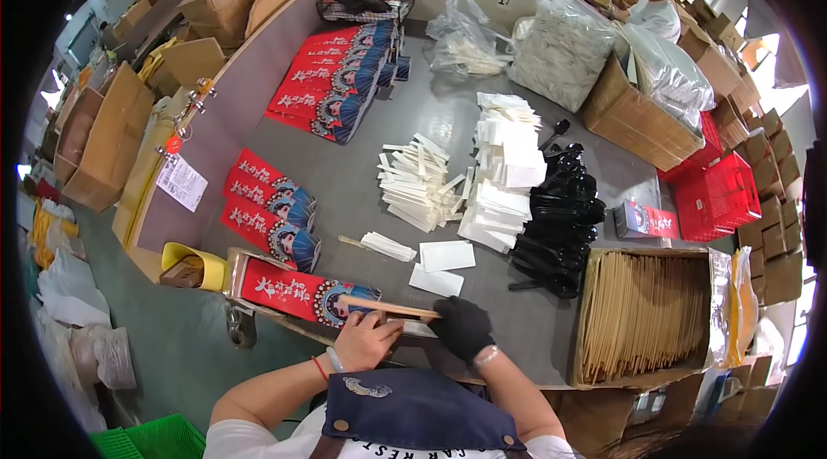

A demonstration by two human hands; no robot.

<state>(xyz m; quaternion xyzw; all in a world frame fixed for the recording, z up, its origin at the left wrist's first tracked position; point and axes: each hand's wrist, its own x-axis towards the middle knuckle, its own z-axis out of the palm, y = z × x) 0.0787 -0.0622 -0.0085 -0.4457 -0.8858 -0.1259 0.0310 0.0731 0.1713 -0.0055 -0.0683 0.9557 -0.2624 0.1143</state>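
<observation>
My right hand [463,327], in a black glove, is closed around the end of a pair of wooden chopsticks [392,306]. They point left, their far end over a red and blue printed packet [289,288] at the table's front edge. My bare left hand [366,340] sits at the packet's right end, fingers curled against its edge under the chopsticks. Ahead lie two white packets [446,256] and a few white strips [388,246]. Black plastic spoons [556,239] are heaped to the right, beside a long pile of white packets [508,166].
An open carton of wooden chopsticks [646,317] stands at my right. More printed packets [332,80] are stacked at the far left. A red basket [715,196], a bagged carton [642,118] and a yellow holder [196,262] edge the table. Another person [652,6] is at the back right.
</observation>
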